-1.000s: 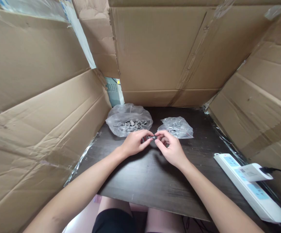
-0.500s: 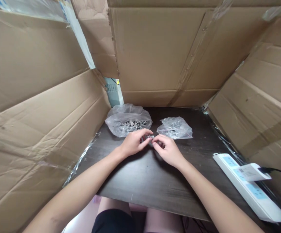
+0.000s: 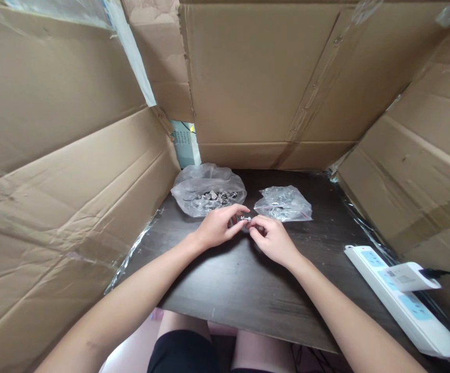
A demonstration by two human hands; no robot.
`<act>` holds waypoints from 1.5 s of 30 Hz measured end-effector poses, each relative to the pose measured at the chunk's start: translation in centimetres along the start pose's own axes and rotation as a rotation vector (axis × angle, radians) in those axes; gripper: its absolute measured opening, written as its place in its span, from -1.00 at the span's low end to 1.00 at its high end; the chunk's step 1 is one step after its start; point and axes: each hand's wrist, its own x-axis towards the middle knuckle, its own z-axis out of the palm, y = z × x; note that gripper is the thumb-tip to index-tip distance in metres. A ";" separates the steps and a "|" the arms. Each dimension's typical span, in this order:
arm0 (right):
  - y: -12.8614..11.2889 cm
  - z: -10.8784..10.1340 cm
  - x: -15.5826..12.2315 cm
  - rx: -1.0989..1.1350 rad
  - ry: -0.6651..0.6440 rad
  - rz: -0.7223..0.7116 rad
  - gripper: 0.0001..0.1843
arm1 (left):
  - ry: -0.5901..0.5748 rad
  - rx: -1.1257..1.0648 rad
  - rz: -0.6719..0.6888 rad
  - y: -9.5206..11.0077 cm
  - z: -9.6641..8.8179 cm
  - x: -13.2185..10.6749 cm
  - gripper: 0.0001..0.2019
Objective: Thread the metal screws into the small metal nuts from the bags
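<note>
Between my two hands, a little above the dark table, is a small silvery screw-like metal part (image 3: pixel 245 218); its exact kind is too small to tell. My left hand (image 3: pixel 220 226) pinches its left end between thumb and fingers. With curled fingers, my right hand (image 3: pixel 273 238) grips the right end. Just behind my left hand an open clear plastic bag (image 3: pixel 188 194) holds many small shiny metal pieces (image 3: pixel 215 196). Beyond my right hand lies a smaller clear zip bag (image 3: pixel 287 202) with small pieces inside that I cannot make out.
Cardboard walls (image 3: pixel 271 77) enclose the dark tabletop (image 3: pixel 225 280) at the back and both sides. A white power strip (image 3: pixel 403 305) with a plugged-in white adapter (image 3: pixel 409 277) and black cable lies along the right. The table's front edge is above my lap.
The view has shifted slightly, so everything sits a little further right. My fingers have moved slightly around the small metal part, which stays between both hands.
</note>
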 end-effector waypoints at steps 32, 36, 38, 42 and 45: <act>0.1 -0.2 0.0 0.081 0.037 0.056 -0.80 | -0.029 0.005 -0.034 -0.3 0.1 0.0 -0.81; -0.2 -0.6 0.0 0.101 0.097 0.014 -0.82 | -0.066 0.000 -0.034 -0.4 0.1 0.0 -0.81; -0.5 -0.7 0.0 0.095 0.120 -0.026 -0.81 | -0.068 0.003 -0.030 -0.5 0.1 0.0 -0.80; -0.6 -0.7 0.0 0.089 0.130 -0.052 -0.79 | -0.061 0.014 -0.041 -0.5 0.1 0.0 -0.80; -0.4 -0.5 0.0 0.094 0.137 -0.036 -0.79 | -0.055 0.003 -0.042 -0.4 0.1 0.0 -0.80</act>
